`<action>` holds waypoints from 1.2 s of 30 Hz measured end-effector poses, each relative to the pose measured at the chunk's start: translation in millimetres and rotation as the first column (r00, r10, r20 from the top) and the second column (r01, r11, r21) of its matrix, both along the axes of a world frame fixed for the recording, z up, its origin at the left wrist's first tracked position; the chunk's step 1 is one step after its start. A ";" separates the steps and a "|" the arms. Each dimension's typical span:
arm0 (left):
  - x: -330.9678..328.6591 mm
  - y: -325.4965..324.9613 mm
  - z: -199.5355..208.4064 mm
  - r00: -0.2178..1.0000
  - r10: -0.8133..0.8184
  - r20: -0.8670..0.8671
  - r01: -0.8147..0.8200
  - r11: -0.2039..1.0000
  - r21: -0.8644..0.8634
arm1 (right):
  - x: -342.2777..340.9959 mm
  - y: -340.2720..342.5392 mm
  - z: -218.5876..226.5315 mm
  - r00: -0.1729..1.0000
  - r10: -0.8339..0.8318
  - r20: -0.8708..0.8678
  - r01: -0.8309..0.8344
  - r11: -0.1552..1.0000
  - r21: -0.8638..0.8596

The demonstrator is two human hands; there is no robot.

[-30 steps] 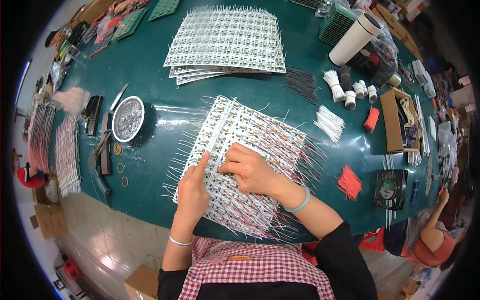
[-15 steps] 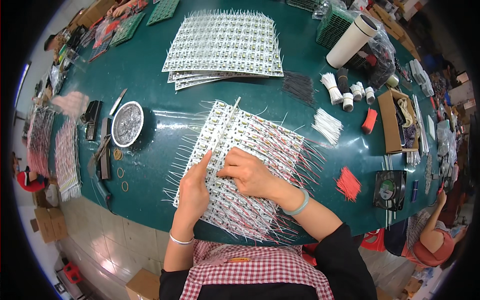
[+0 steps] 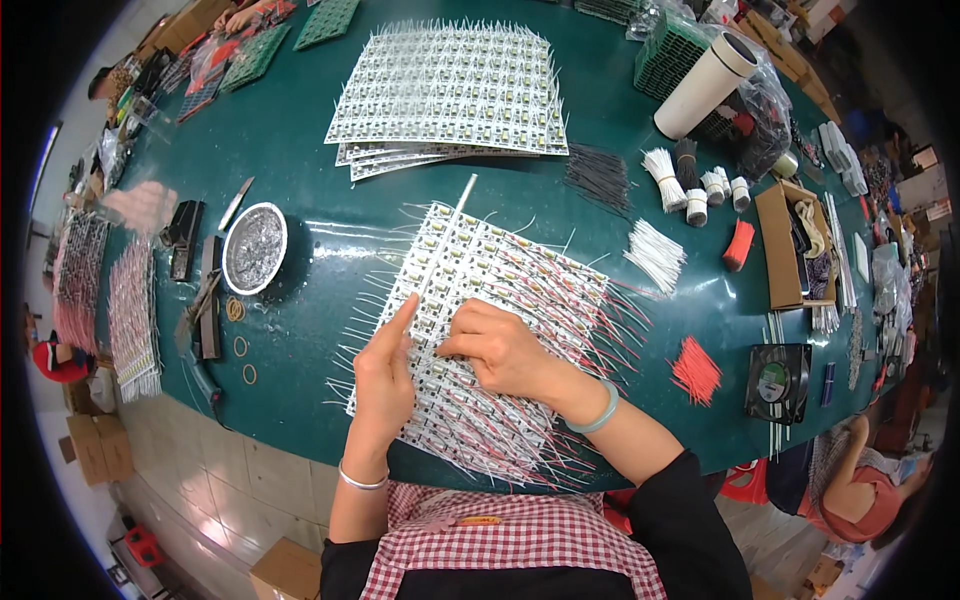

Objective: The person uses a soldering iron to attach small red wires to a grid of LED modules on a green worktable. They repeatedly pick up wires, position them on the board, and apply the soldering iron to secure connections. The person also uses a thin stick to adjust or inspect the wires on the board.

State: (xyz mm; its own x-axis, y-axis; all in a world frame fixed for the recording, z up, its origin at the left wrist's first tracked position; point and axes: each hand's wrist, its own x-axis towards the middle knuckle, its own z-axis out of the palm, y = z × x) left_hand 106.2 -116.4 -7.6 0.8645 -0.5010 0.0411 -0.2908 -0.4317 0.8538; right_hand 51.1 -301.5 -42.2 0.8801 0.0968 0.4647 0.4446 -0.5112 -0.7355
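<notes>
A white panel of small circuit boards (image 3: 440, 260) lies slanted before me, with thin red and white wires fringing its right and lower parts. My left hand (image 3: 388, 365) is over its left side, index finger stretched along the lower end of a thin white strip (image 3: 463, 195). The strip runs up past the panel's top edge and seems held under that hand; its lower end is hidden. My right hand (image 3: 497, 345) rests over the panel's middle, thumb and fingers pinched together. What the pinch holds is too small to make out.
A stack of similar panels (image 3: 450, 90) lies beyond. To the left are a white bowl of grey material (image 3: 255, 248) and a soldering iron (image 3: 205, 380). On the right are white wires (image 3: 655, 255), red wires (image 3: 697, 370), a cream flask (image 3: 705, 85), a cardboard box (image 3: 785, 250) and a fan (image 3: 778, 383).
The thin white strip has shifted up and left across the panel, and my left hand has moved slightly with it. My right hand stays nearly in place, still pinched.
</notes>
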 end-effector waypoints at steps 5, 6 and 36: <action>4.3 -4.3 -9.0 0.979 -0.124 0.163 0.087 0.971 0.222 | 0.0 0.0 0.1 1.000 0.016 -0.013 -0.016 1.000 -0.009; 1.9 -7.6 -5.6 0.974 -0.137 0.183 0.087 0.963 0.256 | -0.1 0.1 -0.4 1.000 0.018 -0.017 -0.018 1.000 -0.004; -17.3 -16.5 -17.2 0.918 -0.242 0.315 0.060 0.869 0.491 | 49.6 -68.6 -12.6 0.953 -0.300 0.046 0.297 0.892 -0.340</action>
State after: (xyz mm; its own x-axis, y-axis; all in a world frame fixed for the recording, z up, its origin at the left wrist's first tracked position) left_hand 88.9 -132.9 -24.8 0.7472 -0.6619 0.0595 -0.6279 -0.6737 0.3898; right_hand 100.6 -370.0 -54.8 0.8959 -0.0205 0.4438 0.2268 -0.8380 -0.4964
